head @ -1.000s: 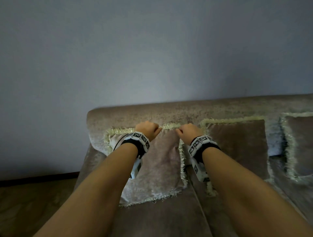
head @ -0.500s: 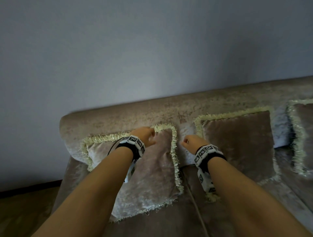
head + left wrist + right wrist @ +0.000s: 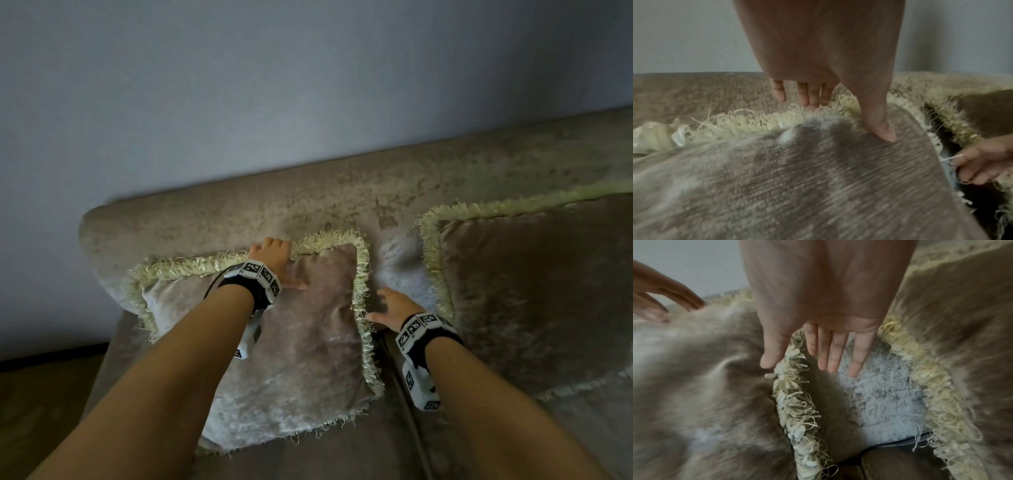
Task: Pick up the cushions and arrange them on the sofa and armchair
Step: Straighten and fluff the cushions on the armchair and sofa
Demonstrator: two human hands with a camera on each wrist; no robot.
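A brown velvet cushion [image 3: 291, 346] with a pale yellow fringe leans against the backrest at the left end of a brown sofa [image 3: 342, 192], its lower edge resting on the seat. The person's left hand [image 3: 272, 253] lies over the cushion's top edge: the thumb presses flat on the front face while the fingers [image 3: 805, 95] reach nearly straight over the fringe behind it, so the top edge sits between thumb and fingers without being tightly clenched. The right hand [image 3: 394, 306] hovers at the cushion's right edge, in the gap between this cushion and a second cushion [image 3: 534, 294] of the same kind that leans upright against the backrest just to the right. In the right wrist view its fingers [image 3: 835, 352] are straight and spread loosely, holding nothing, with the thumb just beside the fringe of the first cushion; whether it actually touches the fringe cannot be told. The two cushions stand near each other but apart, with a strip of lighter sofa fabric showing between them. Both forearms carry black wristbands [image 3: 255, 277] with white marker blocks. Behind the sofa rises a plain grey wall [image 3: 308, 85], and a dark floor [image 3: 41, 394] shows at the lower left.
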